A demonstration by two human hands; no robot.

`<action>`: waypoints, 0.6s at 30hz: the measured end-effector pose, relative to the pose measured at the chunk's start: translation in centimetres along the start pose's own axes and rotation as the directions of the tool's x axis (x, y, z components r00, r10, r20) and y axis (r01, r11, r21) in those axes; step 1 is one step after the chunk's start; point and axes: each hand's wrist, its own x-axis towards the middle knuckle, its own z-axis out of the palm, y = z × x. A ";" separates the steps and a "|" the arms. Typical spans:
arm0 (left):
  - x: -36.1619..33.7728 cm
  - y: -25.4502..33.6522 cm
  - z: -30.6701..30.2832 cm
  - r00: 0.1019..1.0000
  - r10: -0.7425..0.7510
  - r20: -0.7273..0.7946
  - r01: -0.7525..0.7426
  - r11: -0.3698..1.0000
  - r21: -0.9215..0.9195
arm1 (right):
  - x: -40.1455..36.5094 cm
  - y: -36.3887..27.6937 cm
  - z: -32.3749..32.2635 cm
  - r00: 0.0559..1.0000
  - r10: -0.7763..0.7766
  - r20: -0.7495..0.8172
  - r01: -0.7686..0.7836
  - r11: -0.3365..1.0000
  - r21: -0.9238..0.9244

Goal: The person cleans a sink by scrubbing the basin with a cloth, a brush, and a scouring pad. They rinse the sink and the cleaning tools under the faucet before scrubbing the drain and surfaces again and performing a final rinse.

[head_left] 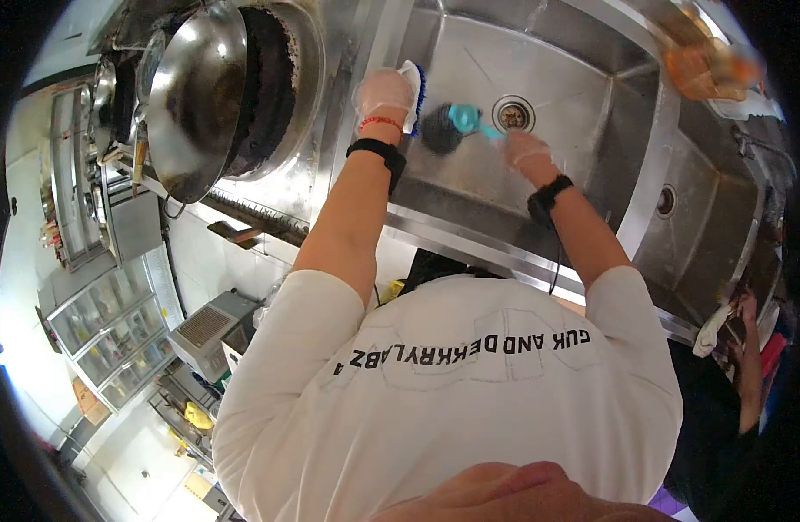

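Note:
My left hand (384,97), in a thin clear glove with a dark band at the wrist, is closed around a scrub brush (412,94) with a white body and blue bristles. It is over the left rim of the steel sink basin (478,52). My right hand (529,157), gloved the same way, grips the teal handle of a pot scrubber (466,118). The scrubber's dark, mesh-like head (440,129) is blurred and sits over the basin near its left side. Close to the right hand lies the round drain (513,114).
A large wok (196,100) leans among other blackened pans on the left. A second sink basin (691,217) adjoins on the right. Orange-tinted items (709,70) stand at the upper right corner. Another person's arm (748,374) shows at the right edge, beside a whitish cloth (715,331).

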 end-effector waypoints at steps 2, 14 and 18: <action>0.0 0.1 0.1 1.000 -0.003 -0.017 0.003 1.000 -0.002 | 2.9 1.4 -1.3 0.970 0.172 -0.173 -0.159 0.984 0.086; -0.4 0.7 -0.9 0.998 -0.031 0.046 0.031 0.999 0.013 | 0.2 8.8 -8.4 0.887 0.418 -0.195 -0.375 0.900 0.224; 0.3 0.1 -0.2 1.000 0.017 0.024 -0.018 0.999 0.034 | 1.0 6.1 -8.2 0.894 0.340 -0.290 -0.280 0.932 0.231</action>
